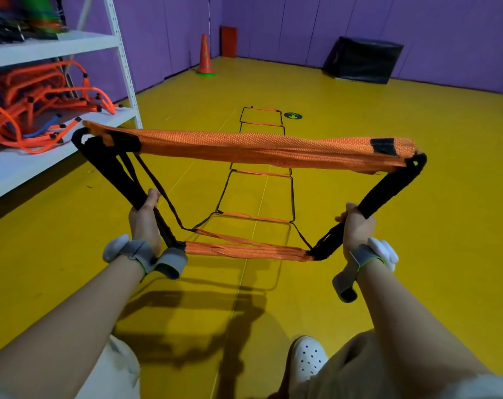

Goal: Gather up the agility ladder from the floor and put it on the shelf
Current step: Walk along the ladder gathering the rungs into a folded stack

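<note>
Orange webbing rungs of the agility ladder hang bunched between your two hands, held up in front of you above the yellow floor. Your left hand is curled round the black side straps on that side, and your right hand grips the black straps on the other, the two hands well apart so the gathered rungs stretch between them. A second bundle of orange rungs sags lower, near your wrists. The rest of the ladder is still laid out flat on the floor, running away from you toward the far purple wall. Grey wrist straps wrap both your wrists. To your left stands the white shelf, its lower board carrying a tangle of orange hurdles. An orange cone on a green base stands near the far corner, and a black box leans by the wall. Your white clog shows at the bottom.
</note>
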Motion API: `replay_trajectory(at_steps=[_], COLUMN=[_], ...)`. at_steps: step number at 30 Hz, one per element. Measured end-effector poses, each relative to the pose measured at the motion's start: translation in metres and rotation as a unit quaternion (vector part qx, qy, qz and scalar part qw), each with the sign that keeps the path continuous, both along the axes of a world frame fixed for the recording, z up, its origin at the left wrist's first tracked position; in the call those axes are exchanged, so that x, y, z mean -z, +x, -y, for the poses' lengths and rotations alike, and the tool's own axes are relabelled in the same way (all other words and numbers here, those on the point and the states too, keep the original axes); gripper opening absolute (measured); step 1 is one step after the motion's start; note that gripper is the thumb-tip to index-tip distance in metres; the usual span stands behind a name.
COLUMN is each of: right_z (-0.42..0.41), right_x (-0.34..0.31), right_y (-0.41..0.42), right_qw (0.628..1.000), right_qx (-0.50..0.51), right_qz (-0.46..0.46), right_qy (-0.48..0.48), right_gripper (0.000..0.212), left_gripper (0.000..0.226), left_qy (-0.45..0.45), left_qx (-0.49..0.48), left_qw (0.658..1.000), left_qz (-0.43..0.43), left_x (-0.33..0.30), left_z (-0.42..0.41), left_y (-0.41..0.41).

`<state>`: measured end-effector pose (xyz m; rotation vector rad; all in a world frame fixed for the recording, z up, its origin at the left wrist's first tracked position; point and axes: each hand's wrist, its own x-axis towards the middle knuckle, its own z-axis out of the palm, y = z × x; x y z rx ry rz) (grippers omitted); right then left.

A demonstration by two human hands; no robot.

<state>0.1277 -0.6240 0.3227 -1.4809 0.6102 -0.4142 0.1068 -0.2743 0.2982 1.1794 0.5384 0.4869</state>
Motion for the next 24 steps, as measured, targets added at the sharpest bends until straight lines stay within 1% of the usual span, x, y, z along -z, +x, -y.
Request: replay_trajectory(at_steps=[2, 5, 9, 11, 15, 18, 22, 24], right_z=[0.001, 0.002, 0.0, 0.0, 0.0, -0.003, -0.007, -0.009], right_x=[0.001, 0.002, 0.006, 0.009, 0.013, 0.017, 0.023, 0.027], right_y=[0.002, 0.004, 0.008, 0.009, 0.012, 0.014, 0.015, 0.015], right_qw=[1.0, 1.0, 0.998, 0.997, 0.995, 0.992, 0.986, 0.98], right_qx=[0.002, 0.014, 0.025, 0.019, -0.003, -0.008, -0.017, -0.025], right_qz=[-0.01, -0.021, -0.049, -0.056, -0.076, -0.096, -0.13, -0.147], right_qy=[-0.008, -0.015, -0.034, -0.045, -0.062, -0.077, -0.102, -0.128], right_gripper=[0.015, 0.03, 0.036, 0.037, 0.036, 0.034, 0.033, 0.033], left_gripper=[0.033, 0.04, 0.034, 0.033, 0.028, 0.024, 0.02, 0.029], left_qy=[0.021, 0.056, 0.077, 0.078, 0.079, 0.076, 0.104, 0.138], left_qx=[0.019, 0.034, 0.027, 0.016, 0.026, 0.028, 0.03, 0.031], left_qw=[1.0, 0.997, 0.995, 0.994, 0.995, 0.995, 0.989, 0.981], left_qz=[-0.007, -0.031, -0.057, -0.07, -0.053, -0.06, -0.103, -0.134], left_x=[0.003, 0.005, 0.006, 0.006, 0.005, 0.007, 0.011, 0.016], left_z=[-0.002, -0.004, -0.004, -0.005, -0.004, -0.005, -0.011, -0.013], left_y=[0.0, -0.003, -0.004, -0.002, -0.004, -0.005, -0.001, 0.0])
